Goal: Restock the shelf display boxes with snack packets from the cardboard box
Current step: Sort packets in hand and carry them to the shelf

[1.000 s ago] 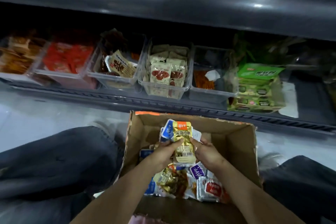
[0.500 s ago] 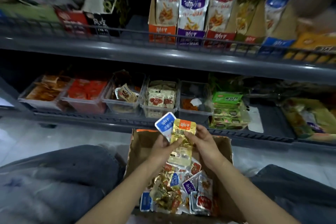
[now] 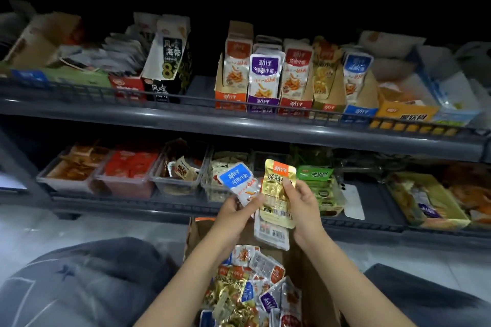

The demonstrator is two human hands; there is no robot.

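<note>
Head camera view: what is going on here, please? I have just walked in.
A person facing a grey metal shelf is sorting snack packets. The left hand pinches a blue-and-white foil packet, and the right hand grips a gold foil packet with an orange top. Both are held up over the open brown cardboard box, which holds many mixed packets. Neither held packet is placed yet. A blue card display box and a gold card display box stand on the upper level.

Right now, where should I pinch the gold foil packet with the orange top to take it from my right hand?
Pinch the gold foil packet by its orange top strip, from above: it stands upright, and the right hand grips its right edge.
</note>
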